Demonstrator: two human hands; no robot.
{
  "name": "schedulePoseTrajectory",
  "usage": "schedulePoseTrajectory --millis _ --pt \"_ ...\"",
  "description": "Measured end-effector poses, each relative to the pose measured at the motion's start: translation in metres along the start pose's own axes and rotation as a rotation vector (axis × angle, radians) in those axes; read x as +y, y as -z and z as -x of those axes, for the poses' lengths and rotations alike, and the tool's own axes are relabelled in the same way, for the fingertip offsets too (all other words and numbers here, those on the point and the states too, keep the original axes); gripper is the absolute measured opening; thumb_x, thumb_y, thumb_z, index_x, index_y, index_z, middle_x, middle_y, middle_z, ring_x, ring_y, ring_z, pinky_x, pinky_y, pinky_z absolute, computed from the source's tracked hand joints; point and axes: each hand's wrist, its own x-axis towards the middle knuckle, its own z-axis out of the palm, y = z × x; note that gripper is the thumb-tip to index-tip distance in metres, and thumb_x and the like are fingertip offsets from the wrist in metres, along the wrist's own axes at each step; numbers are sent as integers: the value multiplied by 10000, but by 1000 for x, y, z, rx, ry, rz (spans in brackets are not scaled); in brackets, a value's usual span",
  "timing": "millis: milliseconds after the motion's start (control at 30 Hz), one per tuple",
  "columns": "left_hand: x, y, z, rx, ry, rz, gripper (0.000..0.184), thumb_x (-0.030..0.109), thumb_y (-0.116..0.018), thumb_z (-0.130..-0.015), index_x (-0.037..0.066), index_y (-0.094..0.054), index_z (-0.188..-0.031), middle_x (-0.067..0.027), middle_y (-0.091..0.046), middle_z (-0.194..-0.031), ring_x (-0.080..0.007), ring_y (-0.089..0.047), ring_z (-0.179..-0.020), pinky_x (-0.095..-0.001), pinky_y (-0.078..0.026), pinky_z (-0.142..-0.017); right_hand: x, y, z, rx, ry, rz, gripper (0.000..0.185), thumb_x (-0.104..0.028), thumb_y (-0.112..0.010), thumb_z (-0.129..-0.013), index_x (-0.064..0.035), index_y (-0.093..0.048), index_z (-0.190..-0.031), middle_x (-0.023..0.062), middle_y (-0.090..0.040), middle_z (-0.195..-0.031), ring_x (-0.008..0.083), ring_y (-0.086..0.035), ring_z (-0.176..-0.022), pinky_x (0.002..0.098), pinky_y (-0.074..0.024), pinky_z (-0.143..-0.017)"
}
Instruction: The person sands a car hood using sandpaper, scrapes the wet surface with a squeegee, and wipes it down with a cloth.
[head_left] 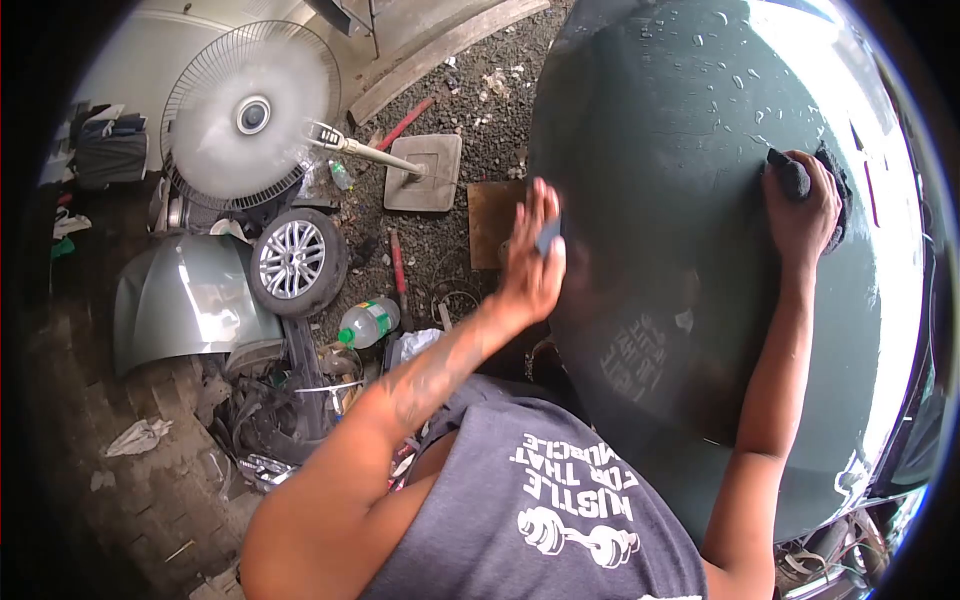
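A dark green car hood [690, 230] fills the right half of the head view, with water drops scattered over its upper part. My right hand [806, 205] presses a black, wet-looking cloth or sponge [836, 180] against the hood; its fingers curl round it. At the hood's left edge is my left hand [532, 255], fingers stretched and thumb pinning a small grey-blue flat pad [548, 234]. The pad's exact kind is unclear. Pale scuff marks [640, 355] show on the hood's lower part.
To the left, a running pedestal fan [252, 114] lies with its square base [422, 173] on gravel. Near it are an alloy wheel [293, 258], a silver-green body panel [195, 300], a plastic bottle [368, 323] and loose car parts. A brown board [495, 222] lies beside the hood.
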Motion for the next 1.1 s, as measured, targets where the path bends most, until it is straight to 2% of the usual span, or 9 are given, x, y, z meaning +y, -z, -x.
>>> schedulePoseTrajectory --millis 133,233,300,467,667,767,867,1000,1100 --pt "-29 2 -61 13 25 -48 629 279 -257 -1084 -78 -158 -1593 -290 -135 -1669 -433 -122 -1558 -553 -117 -1255 2 0 5 1 -5 13 327 -280 -790 -797 -136 -711 -1080 51 -716 -1118 268 -641 -1151 422 -421 -1034" --pt "16 6 33 -65 57 81 663 310 -263 -1066 -59 -148 -1605 -277 -103 -1681 -431 -106 -1564 -583 -94 -1243 -2 3 -1 12 3 34 330 -275 -791 -793 -134 -710 -1080 50 -715 -1120 266 -641 -1149 420 -420 -1036" --pt "17 9 37 -96 39 71 670 316 -266 -1060 -46 -146 -1611 -271 -86 -1687 -427 -90 -1567 -572 -91 -1246 -5 3 2 13 -3 26 336 -265 -797 -784 -130 -707 -1078 51 -713 -1117 264 -641 -1143 419 -419 -1038" --pt "-71 4 -134 -14 -128 -102 571 209 -215 -1099 -87 -174 -1585 -275 -138 -1673 -397 -140 -1563 -559 -152 -1250 -4 2 -1 32 -1 6 331 -250 -800 -776 -138 -705 -1072 52 -712 -1113 267 -641 -1140 418 -416 -1042" --pt "-19 14 -2 -97 22 48 633 276 -248 -1068 -32 -153 -1614 -260 -112 -1686 -418 -97 -1568 -557 -116 -1251 -5 2 2 19 -13 1 313 -237 -795 -777 -131 -702 -1057 51 -715 -1089 265 -646 -1128 406 -416 -1039" --pt "-53 12 -79 -20 -115 -22 615 263 -252 -1081 -54 -167 -1602 -259 -125 -1683 -406 -114 -1566 -539 -115 -1259 -10 5 0 41 5 -20 307 -236 -794 -775 -126 -702 -1046 52 -715 -1077 265 -649 -1119 406 -417 -1037" --pt "-80 6 -162 -48 9 -105 594 253 -235 -1099 -95 -185 -1577 -288 -147 -1664 -419 -144 -1553 -526 -153 -1258 -11 6 6 32 8 -20 297 -221 -790 -772 -125 -702 -1039 50 -714 -1076 264 -652 -1112 404 -417 -1038" --pt "-30 8 -27 -44 -142 -98 608 224 -205 -1070 -58 -141 -1605 -277 -130 -1675 -439 -128 -1556 -568 -129 -1251 -13 6 -3 32 -2 -28 286 -191 -777 -773 -123 -698 -1040 44 -713 -1082 255 -651 -1115 404 -411 -1049" --pt "-28 16 -45 -79 -119 -38 603 239 -216 -1072 -34 -180 -1608 -277 -150 -1671 -431 -146 -1555 -561 -136 -1252 -11 7 4 1 -7 -22 289 -183 -776 -770 -123 -698 -1042 41 -713 -1094 251 -648 -1125 407 -410 -1054"
